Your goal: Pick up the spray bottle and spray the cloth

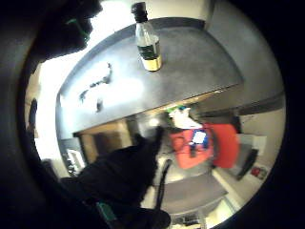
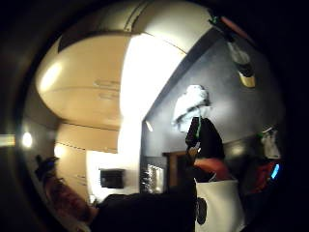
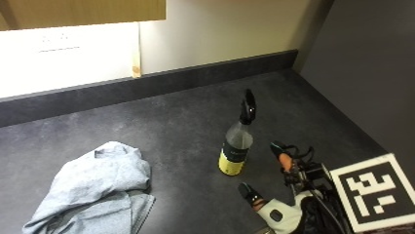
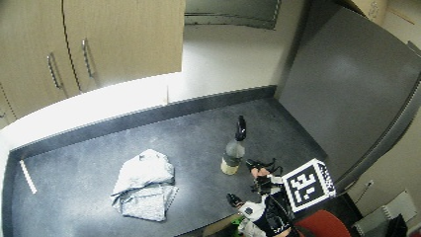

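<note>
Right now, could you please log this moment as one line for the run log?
phase: approach | right hand: open, beside bottle, not touching | spray bottle: upright on counter | cloth: crumpled, apart from bottle

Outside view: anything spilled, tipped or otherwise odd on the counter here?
Nothing stands out. The spray bottle stands upright on the dark counter with no puddle around it. The cloth lies crumpled to one side, apart from the bottle. The gloved hand is near the bottle with fingers spread, not touching it.

The spray bottle [image 3: 236, 146] looks like clear, glossy plastic; the cloth [image 3: 97, 187] is soft, crumpled fabric; the countertop [image 3: 175, 126] is matt, speckled grey.
</note>
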Available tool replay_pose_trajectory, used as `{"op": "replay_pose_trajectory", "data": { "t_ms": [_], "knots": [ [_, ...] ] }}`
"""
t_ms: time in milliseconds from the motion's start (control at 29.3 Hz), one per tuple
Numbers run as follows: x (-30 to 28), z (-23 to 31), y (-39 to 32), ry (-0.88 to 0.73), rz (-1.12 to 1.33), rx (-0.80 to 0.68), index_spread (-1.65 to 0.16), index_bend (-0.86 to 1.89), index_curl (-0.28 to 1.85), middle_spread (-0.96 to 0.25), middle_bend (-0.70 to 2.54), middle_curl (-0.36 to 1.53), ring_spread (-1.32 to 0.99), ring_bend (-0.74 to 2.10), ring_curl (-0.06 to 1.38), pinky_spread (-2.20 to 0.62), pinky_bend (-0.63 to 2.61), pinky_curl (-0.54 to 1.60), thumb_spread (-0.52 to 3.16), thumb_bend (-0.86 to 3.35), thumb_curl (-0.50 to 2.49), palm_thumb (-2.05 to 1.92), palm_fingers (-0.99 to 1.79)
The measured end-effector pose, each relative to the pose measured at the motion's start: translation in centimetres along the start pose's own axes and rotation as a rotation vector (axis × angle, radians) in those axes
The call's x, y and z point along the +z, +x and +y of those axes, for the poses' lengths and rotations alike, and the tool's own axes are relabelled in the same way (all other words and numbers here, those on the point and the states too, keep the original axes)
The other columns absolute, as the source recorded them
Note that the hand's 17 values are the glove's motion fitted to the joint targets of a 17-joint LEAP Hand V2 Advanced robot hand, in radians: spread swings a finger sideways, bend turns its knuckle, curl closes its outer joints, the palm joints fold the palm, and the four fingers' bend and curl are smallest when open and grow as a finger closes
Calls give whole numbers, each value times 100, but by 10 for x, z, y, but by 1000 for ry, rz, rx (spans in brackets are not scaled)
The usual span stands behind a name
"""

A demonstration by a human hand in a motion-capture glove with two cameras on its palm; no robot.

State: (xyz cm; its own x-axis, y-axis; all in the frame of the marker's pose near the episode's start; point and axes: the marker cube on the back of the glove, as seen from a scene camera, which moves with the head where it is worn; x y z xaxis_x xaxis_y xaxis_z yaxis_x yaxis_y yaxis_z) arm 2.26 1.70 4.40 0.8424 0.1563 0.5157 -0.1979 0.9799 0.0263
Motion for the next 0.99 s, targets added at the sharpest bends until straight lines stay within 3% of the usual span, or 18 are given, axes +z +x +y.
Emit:
{"op": "replay_pose_trajectory", "data": {
  "t_ms": [239, 409, 989],
  "knots": [
    [19, 6, 17, 198, -541, 180, -31, 9, 22, 7, 20, 26, 10, 49, 32, 10, 73, 34, 103, 14, 45, 72, 40],
    [35, 14, 27, 248, -856, 280, -31, 10, 22, 8, 19, 27, 10, 47, 33, 10, 76, 36, 104, 11, 47, 74, 30],
    [58, 11, 38, 218, -842, 326, -31, 13, 21, 9, 19, 32, 11, 47, 34, 10, 76, 36, 105, 3, 52, 79, 28]
  ]
}}
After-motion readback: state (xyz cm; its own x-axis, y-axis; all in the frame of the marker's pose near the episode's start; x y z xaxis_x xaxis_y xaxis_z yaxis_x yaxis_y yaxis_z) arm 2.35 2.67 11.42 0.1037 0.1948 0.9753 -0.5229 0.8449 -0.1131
